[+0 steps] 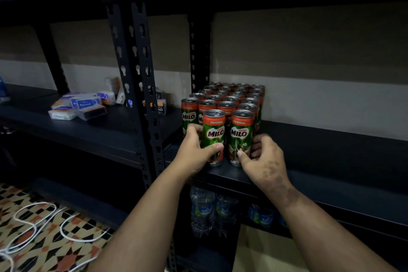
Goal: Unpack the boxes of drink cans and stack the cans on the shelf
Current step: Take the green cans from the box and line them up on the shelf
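Two green and red Milo cans stand upright at the front edge of the black shelf (320,139). My left hand (196,152) is wrapped around the left front can (214,130). My right hand (262,161) grips the lower part of the right front can (241,132). Behind them a block of several identical cans (229,95) stands in rows reaching back to the wall, beside the rear upright.
A black perforated upright (136,68) stands left of the cans. Small boxes (81,104) lie on the left shelf. Water bottles (203,212) sit on the shelf below, next to a cardboard box (265,249). White cables (33,227) lie on the patterned floor.
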